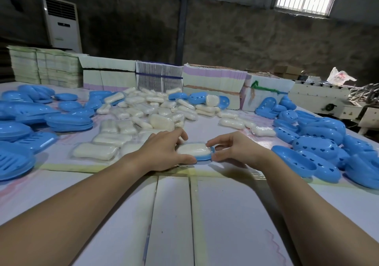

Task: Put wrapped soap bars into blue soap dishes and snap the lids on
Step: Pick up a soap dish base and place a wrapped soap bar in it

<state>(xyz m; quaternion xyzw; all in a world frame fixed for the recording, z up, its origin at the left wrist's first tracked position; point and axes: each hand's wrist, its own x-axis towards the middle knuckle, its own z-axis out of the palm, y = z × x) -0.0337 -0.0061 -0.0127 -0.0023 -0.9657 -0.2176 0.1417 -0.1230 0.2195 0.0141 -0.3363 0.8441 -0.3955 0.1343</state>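
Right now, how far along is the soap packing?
Done: no closed dish can be picked out. In hand: the left hand and right hand hold a blue dish with a wrapped bar seated, lid not yet on. Left: the loose soap pile and the open blue halves at the right.

Bundled stacks of flat cartons (160, 75) line the table's far edge (white air conditioner (61, 22) behind).

Two hands hold one blue dish (205, 157) with a white soap bar (193, 149) in it. The left hand (164, 151) and the right hand (233, 148) pinch its ends. It sits on the table (174, 214).
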